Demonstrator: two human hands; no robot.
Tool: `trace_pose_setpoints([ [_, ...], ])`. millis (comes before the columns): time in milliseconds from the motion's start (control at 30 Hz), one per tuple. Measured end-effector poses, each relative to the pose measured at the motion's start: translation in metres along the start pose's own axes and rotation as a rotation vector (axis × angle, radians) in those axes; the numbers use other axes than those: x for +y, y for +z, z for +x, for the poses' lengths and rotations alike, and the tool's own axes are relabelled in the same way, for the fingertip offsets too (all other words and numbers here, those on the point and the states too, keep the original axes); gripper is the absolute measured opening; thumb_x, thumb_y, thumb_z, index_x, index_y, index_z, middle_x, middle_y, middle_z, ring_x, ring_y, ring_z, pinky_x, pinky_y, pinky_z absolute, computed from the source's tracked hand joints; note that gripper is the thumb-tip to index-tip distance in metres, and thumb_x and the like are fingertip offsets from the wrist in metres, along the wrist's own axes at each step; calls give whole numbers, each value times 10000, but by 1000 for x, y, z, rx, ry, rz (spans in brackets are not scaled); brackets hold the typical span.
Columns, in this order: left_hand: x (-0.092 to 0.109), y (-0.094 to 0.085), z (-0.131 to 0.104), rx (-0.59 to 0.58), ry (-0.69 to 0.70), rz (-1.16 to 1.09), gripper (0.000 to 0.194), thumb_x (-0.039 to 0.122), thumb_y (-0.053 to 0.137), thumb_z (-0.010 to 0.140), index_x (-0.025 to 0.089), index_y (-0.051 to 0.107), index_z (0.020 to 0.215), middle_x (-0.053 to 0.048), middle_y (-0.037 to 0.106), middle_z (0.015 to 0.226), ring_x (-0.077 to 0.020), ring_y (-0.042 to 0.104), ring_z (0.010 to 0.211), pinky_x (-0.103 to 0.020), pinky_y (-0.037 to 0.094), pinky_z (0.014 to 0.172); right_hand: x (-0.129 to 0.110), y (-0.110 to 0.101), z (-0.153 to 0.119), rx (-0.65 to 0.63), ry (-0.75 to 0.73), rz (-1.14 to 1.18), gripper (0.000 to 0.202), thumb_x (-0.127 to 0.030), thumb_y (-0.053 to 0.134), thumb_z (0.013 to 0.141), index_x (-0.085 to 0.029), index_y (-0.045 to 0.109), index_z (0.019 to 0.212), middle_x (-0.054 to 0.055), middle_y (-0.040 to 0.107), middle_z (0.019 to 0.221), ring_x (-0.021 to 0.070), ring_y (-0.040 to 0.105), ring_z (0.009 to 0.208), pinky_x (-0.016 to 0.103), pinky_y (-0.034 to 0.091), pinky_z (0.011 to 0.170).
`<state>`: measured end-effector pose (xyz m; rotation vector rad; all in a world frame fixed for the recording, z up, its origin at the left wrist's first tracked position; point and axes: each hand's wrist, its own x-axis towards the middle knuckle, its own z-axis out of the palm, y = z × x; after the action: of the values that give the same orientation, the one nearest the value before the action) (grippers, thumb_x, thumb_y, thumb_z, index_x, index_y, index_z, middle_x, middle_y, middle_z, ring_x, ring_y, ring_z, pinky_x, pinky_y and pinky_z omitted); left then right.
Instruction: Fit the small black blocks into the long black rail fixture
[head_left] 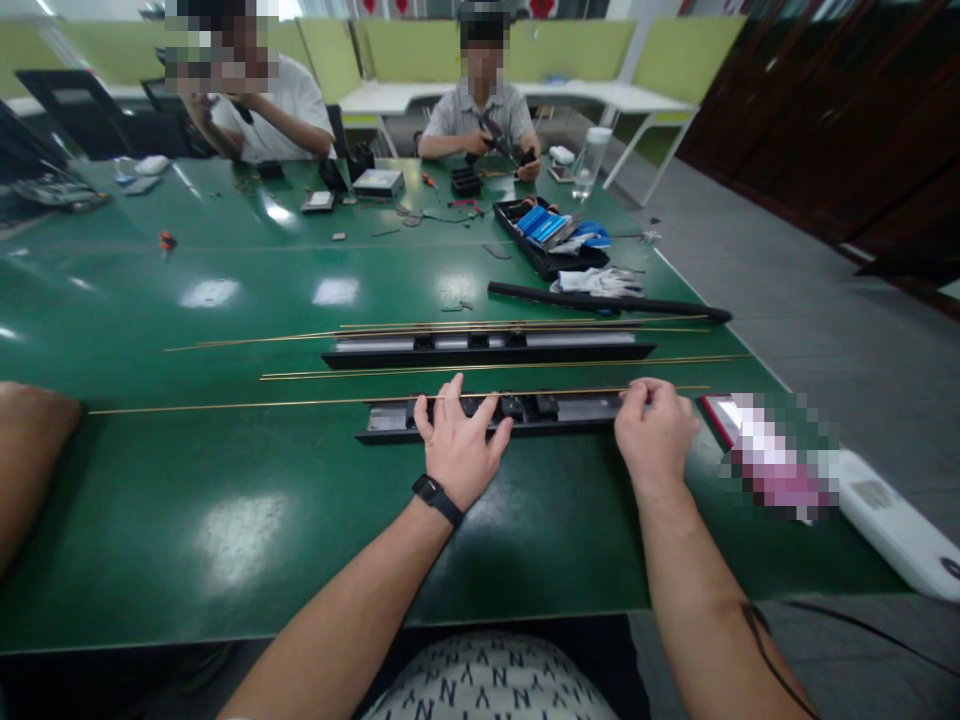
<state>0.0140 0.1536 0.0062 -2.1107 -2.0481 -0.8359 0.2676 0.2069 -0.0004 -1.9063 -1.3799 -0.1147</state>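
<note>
A dark metal channel (585,412) with several small black blocks (547,406) in it lies before me on the green table. My left hand (459,440), a black watch at its wrist, rests over the channel's left half with its fingers spread. A long thin brass rod (225,408) runs along the channel's far edge, under or beside those fingers. At the channel's right end my right hand (656,425) pinches the rod between thumb and fingers. Farther back lies a second dark channel (480,352), with more thin rods (360,374) around it.
Beyond the channels are a black tube (600,300), white gloves (596,282) and a black tray (540,262). A phone-like object (720,418) and a white device (896,520) lie right. Two people sit across; another person's arm (34,460) is at left.
</note>
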Motion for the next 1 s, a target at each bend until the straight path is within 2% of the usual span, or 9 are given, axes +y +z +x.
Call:
trace_pose_setpoints([
  [167,-2,0,0,1,-1,-6,367,503,619,981,334,748,1280,-182,468,1606,-343,474,1461,-646,133,1261,8,-1,8,65,47,2,269,-331,452,939,-199,687,936,141,710,929,304,574,931,494,390,917],
  [333,-3,-1,-1,1,3,-8,365,503,612,987,332,747,1279,-184,469,1604,-338,478,1458,-646,135,1260,14,-2,13,54,109,-31,304,-342,433,942,-193,695,981,155,714,946,341,575,975,555,374,936],
  [467,-3,-1,-1,0,-1,-9,362,497,620,982,330,748,1277,-186,471,1602,-343,476,1459,-648,135,1260,18,0,15,67,119,-28,300,-336,436,940,-192,696,979,145,722,942,324,582,958,538,380,932],
  [600,-3,0,-1,-3,-3,-9,369,495,632,975,328,748,1283,-183,470,1603,-346,468,1465,-654,144,1255,15,1,11,82,63,13,275,-330,439,948,-201,682,958,119,735,924,294,599,919,496,388,940],
  [733,-1,0,0,-3,-3,-15,371,495,626,978,330,746,1287,-178,470,1606,-344,464,1468,-654,137,1259,2,0,2,17,-22,42,274,-349,424,969,-213,661,953,109,752,965,286,618,947,467,392,950],
  [1000,2,0,0,-2,1,-2,373,506,616,984,330,743,1288,-195,463,1601,-332,458,1475,-654,144,1254,-21,1,-13,-127,-158,138,257,-362,416,994,-226,633,977,81,766,910,282,650,996,445,400,979],
])
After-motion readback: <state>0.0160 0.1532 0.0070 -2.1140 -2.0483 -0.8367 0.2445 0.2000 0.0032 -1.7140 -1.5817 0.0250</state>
